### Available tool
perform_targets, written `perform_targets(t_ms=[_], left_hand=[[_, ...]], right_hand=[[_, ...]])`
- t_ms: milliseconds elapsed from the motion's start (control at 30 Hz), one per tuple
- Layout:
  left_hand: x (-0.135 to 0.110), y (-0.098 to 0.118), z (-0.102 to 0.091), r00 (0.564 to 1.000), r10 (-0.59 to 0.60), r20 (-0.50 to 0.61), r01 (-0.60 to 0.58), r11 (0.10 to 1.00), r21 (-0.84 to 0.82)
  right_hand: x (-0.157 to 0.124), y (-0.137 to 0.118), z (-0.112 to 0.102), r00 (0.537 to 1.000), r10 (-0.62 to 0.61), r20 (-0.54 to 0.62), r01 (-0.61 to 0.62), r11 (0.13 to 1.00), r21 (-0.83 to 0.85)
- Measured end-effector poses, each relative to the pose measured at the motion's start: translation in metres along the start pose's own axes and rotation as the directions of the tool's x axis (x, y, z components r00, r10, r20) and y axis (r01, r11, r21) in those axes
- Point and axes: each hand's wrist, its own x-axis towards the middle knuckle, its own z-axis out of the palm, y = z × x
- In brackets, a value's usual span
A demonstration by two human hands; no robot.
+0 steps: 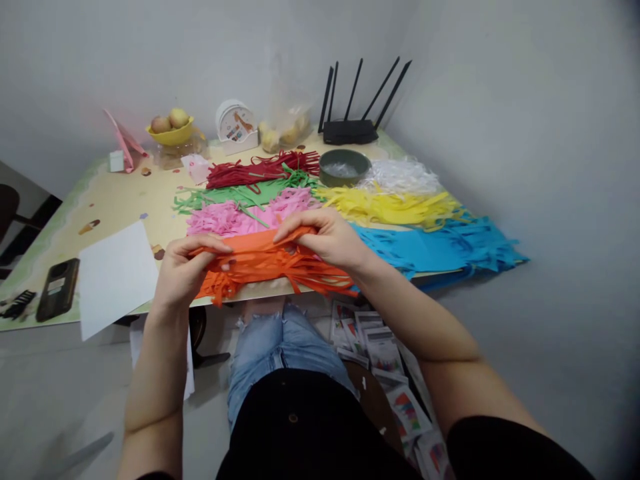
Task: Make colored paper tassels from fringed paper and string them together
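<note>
Between my two hands an orange tissue-paper fringe [255, 243] is stretched just over the table's front edge. My left hand [187, 263] pinches its left end between thumb and fingers. The right end is gripped by my right hand [325, 235], with the fingers curled over the paper. Below it hang more orange strips [250, 268], some drooping past the edge. Pink fringe [267, 215] lies just behind, then green fringe [245, 193] and dark red fringe [265, 169]. Blue fringe [430, 248] and yellow fringe [395, 207] spread to the right, with white fringe [403, 175] farther back.
A dark green bowl [345, 167] and a black router [350, 131] stand at the back near the wall. White paper [120, 273], a phone [59, 289] and a black hair clip [19, 304] lie at the left. Several printed packets [383, 350] sit below the table.
</note>
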Motion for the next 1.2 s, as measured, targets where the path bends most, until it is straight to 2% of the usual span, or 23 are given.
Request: perform_targets(t_ms=[100,200,267,367,467,533,633,733,833,1000,1133,1200], left_hand=[[-0.004,0.005,-0.001,0.996,0.072,0.056,-0.077,0.992,0.103],[-0.008,0.008,-0.001,0.984,0.143,0.109,-0.164,0.963,0.214],[-0.011,0.010,0.001,0.975,0.190,0.114,-0.217,0.924,0.314],[-0.014,0.011,0.005,0.966,0.233,0.112,-0.258,0.856,0.447],[-0.016,0.013,0.008,0.966,0.247,0.078,-0.251,0.820,0.514],[-0.016,0.015,0.009,0.972,0.224,0.077,-0.228,0.796,0.561],[-0.011,0.017,0.009,0.979,0.135,0.153,-0.202,0.757,0.621],[-0.008,0.017,0.009,0.985,0.040,0.168,-0.131,0.804,0.579],[-0.009,0.016,0.010,0.995,-0.005,0.102,-0.042,0.889,0.456],[-0.016,0.015,0.011,0.999,-0.028,-0.023,0.033,0.962,0.271],[-0.019,0.012,0.010,0.994,-0.028,-0.105,0.046,0.984,0.171],[-0.018,0.010,0.009,0.993,0.008,-0.115,0.007,0.991,0.131]], right_hand=[[-0.001,-0.002,0.001,0.997,0.074,0.006,-0.074,0.994,0.080],[-0.001,-0.002,0.004,0.997,0.076,0.009,-0.077,0.977,0.200],[-0.002,-0.001,0.005,0.996,0.084,-0.003,-0.082,0.974,0.211],[-0.004,-0.002,0.005,0.995,0.097,-0.039,-0.094,0.994,0.063],[-0.006,-0.004,0.003,0.999,-0.013,-0.033,0.008,0.989,-0.145],[-0.008,-0.007,0.003,0.997,-0.078,-0.009,0.072,0.959,-0.276],[-0.012,-0.011,0.004,0.994,-0.108,0.017,0.106,0.914,-0.393],[-0.014,-0.016,0.005,0.994,-0.107,0.018,0.105,0.904,-0.414],[-0.015,-0.018,0.005,0.996,-0.086,-0.037,0.066,0.924,-0.377],[-0.015,-0.012,0.007,0.999,0.027,-0.038,-0.029,0.998,-0.051],[-0.012,-0.003,0.010,0.999,-0.009,-0.052,0.016,0.991,0.136],[-0.012,0.001,0.012,0.998,-0.019,-0.059,0.030,0.980,0.195]])
